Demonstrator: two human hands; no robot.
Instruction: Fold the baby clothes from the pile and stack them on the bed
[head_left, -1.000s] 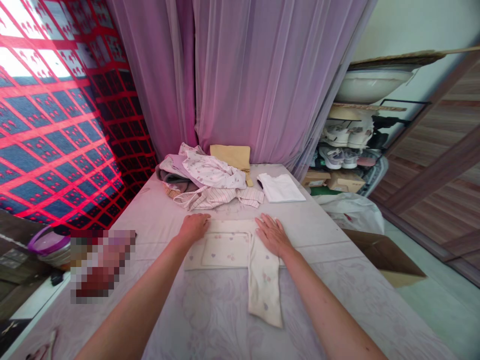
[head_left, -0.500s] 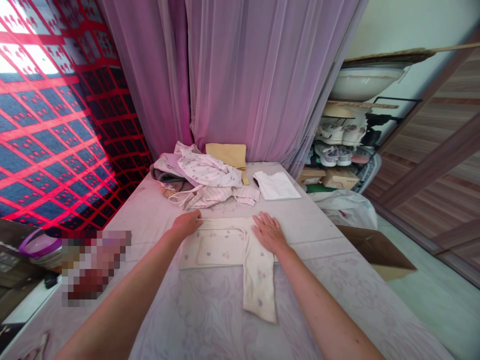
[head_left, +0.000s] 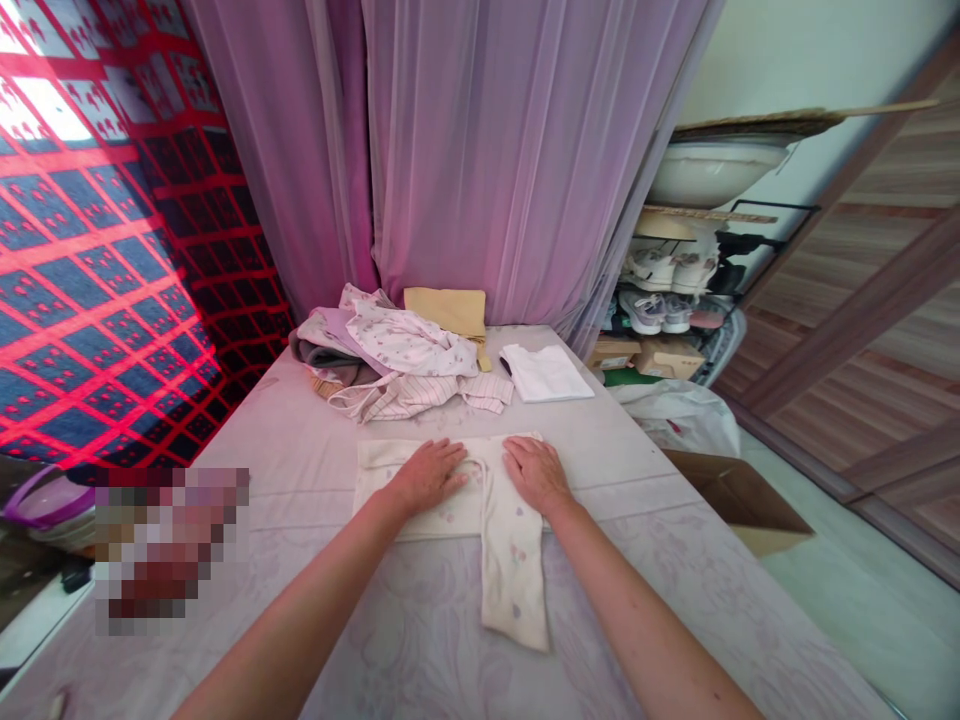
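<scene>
A cream garment point(head_left: 517, 570) with small heart-like prints lies partly folded on the bed. One long narrow part of it, a leg or a sleeve, stretches toward me on the right. My left hand point(head_left: 431, 475) rests flat on the folded section near its upper middle, fingers extended and holding nothing. Beside it, my right hand point(head_left: 536, 475) lies open on the upper right of the garment, just above the narrow part. The two palms cover some of the cloth and its top edge.
Beyond the garment, a heap of clothes point(head_left: 412, 340) sits next to a folded white cloth point(head_left: 551, 373) on the bed sheet point(head_left: 360, 620). Purple curtains point(head_left: 442, 150) hang behind. An open cardboard box point(head_left: 735, 500) and a shoe rack point(head_left: 660, 290) stand right of the bed.
My left hand has moved right from the garment's upper left corner onto its middle, its fingers now spread flat. My right hand stays in nearly the same place on the cloth.
</scene>
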